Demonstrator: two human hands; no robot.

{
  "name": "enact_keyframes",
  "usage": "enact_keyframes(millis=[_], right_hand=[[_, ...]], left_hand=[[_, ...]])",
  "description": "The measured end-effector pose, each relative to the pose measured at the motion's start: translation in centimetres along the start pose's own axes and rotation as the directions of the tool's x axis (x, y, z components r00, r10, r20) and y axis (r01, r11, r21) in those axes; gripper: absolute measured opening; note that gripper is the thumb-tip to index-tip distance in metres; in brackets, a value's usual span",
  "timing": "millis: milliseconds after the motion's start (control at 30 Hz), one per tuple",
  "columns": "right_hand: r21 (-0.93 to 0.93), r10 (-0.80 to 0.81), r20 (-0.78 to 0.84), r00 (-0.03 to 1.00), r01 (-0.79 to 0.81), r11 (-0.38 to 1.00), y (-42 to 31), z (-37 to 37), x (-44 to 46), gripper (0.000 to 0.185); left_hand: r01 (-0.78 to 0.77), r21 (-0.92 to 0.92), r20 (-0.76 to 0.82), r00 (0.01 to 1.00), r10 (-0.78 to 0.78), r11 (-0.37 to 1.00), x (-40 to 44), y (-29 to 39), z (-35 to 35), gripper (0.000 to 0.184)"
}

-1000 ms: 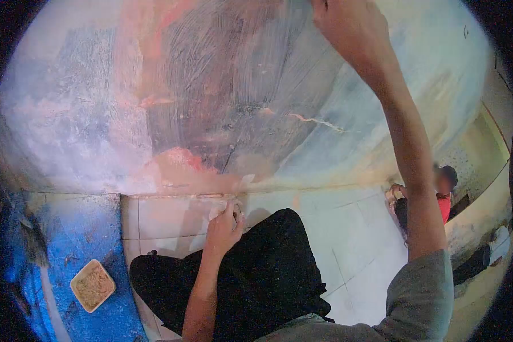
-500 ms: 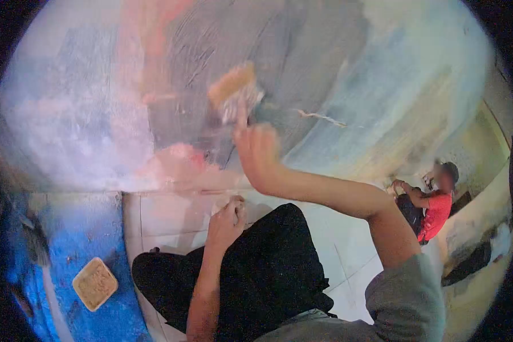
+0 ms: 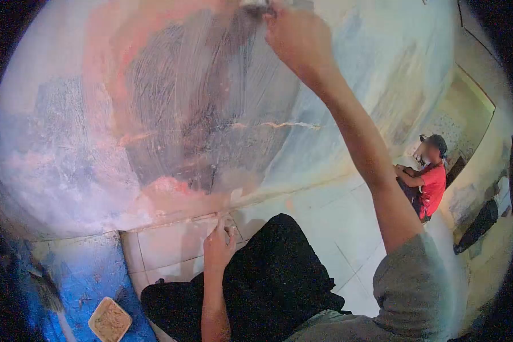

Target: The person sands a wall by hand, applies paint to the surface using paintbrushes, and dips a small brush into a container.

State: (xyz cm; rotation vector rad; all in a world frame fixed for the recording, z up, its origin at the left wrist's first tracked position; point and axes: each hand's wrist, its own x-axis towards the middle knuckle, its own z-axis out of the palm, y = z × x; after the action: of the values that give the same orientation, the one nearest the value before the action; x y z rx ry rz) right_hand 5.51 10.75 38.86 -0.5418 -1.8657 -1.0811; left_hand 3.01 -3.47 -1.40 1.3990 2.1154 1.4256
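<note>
One tub [image 3: 110, 320] sits near left on a blue sheet [image 3: 91, 268]. The left hand [image 3: 218, 247], half-curled, is near the wall [image 3: 211, 102]; its grip I cannot tell. Well apart, the right hand [image 3: 299, 39] grips the brush [image 3: 256, 5], farther along the wall. Far right, a person [image 3: 433, 185] sits.

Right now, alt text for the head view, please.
Right hand high at a streaky painted wall, holding a partly cropped tool; left hand low, near the wall's base. Container on a blue surface lower left; person in red at right.
</note>
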Motion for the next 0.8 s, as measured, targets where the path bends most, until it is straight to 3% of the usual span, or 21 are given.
enact_keyframes(millis=[167,300,500,600,733,800], right_hand=[[0.230,0.211,0.217,0.953,-0.260,0.938,-3.9,3.2,-7.0,0.050],[0.186,0.154,0.450,0.880,-0.261,0.947,-6.1,4.3,-16.2,0.055],[0.326,0.052,0.602,0.797,-0.304,0.895,-2.3,2.3,-16.7,0.059],[0.426,-0.001,0.464,0.886,-0.222,0.877,-1.1,3.2,-16.9,0.056],[0.396,0.081,0.508,0.857,-0.316,0.862,-0.3,3.0,-14.7,0.052],[0.452,0.118,0.395,0.911,-0.305,0.838,0.1,3.9,-13.3,0.051]], left_hand=[[-0.010,-0.024,-0.016,1.000,0.010,1.000,0.3,-0.8,0.5,0.038],[-0.038,-0.007,-0.051,0.998,0.037,0.999,0.1,-1.0,1.0,0.032],[-0.055,-0.006,-0.017,0.998,0.055,0.998,0.2,-0.3,0.5,0.029],[-0.074,0.031,-0.010,0.997,0.074,0.997,0.2,-0.6,0.9,0.033],[-0.062,0.029,-0.009,0.998,0.063,0.998,0.2,-0.4,0.9,0.036],[-0.023,0.046,0.037,0.999,0.021,0.999,0.2,-0.4,0.9,0.036]])
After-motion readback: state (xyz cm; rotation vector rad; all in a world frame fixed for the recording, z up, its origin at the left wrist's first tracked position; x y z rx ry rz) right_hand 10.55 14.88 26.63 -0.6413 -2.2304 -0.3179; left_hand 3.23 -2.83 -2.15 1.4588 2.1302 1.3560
